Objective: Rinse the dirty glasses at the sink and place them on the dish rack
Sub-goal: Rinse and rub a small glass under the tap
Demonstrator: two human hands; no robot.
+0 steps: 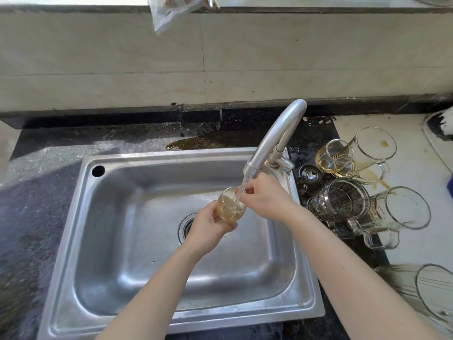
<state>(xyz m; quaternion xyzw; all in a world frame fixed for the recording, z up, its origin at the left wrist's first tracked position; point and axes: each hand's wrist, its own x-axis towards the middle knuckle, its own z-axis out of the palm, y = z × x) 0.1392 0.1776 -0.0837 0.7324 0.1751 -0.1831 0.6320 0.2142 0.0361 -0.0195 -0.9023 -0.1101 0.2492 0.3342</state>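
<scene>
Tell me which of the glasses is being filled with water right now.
The small glass held by the left hand under the faucet. The other glasses lie on their sides right of the sink.

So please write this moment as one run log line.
rinse | left hand holds glass | right hand at rim | tap running

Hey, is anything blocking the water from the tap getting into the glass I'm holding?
Nothing visible does. The stream from the faucet falls straight into the glass, which the left hand holds, while the right hand sits at its rim, beside the stream.
</scene>
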